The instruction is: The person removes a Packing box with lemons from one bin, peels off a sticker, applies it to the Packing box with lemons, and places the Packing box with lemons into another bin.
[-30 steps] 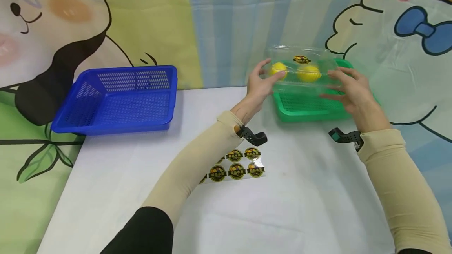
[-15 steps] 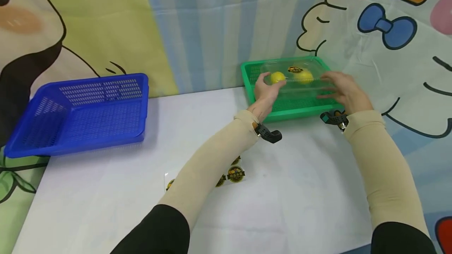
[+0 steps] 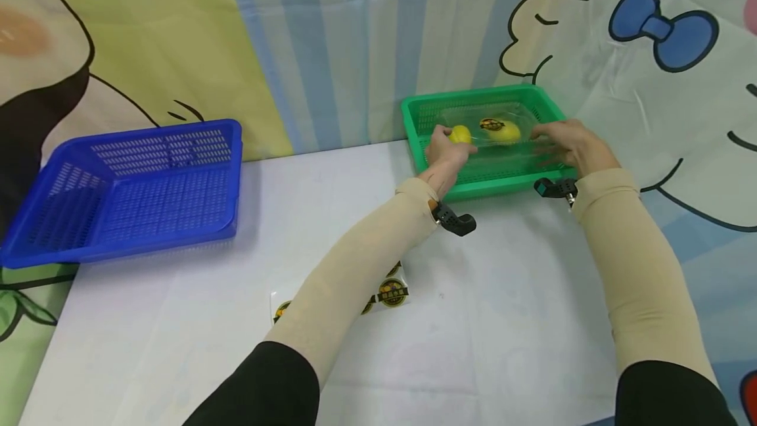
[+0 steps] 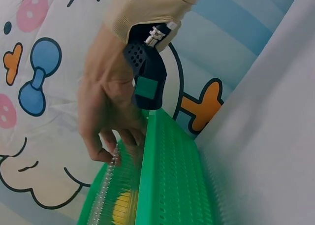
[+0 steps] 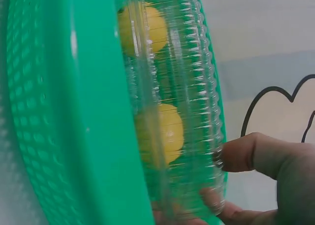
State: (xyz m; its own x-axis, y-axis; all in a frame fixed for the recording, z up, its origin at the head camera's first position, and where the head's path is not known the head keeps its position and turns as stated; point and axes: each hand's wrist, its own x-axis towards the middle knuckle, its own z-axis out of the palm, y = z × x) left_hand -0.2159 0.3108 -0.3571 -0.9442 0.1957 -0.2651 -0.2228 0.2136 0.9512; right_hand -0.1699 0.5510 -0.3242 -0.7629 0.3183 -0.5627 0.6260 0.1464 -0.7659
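A clear plastic fruit box (image 3: 485, 117) with a round black-and-gold sticker (image 3: 492, 124) on its lid sits inside the green basket (image 3: 497, 185). Two yellow, lemon-like fruits show through its walls, one fruit (image 3: 504, 132) under the sticker and another fruit (image 3: 460, 134) at the left end. My left hand (image 3: 447, 153) holds the left end of the box, thumb toward me. At the other end my right hand (image 3: 576, 143) grips the box; in the right wrist view its thumb (image 5: 241, 153) presses the ridged edge. The left wrist view shows the right hand reaching over the basket wall.
An empty blue basket (image 3: 138, 238) stands at the left on the white table (image 3: 355, 373). A sheet of round stickers (image 3: 393, 293) lies partly hidden under my left forearm. A printed cloth (image 3: 367, 51) hangs right behind the baskets.
Both hands have lowered the fruit box from above the green basket down into it. The view has turned to the right, so the blue basket appears farther left.
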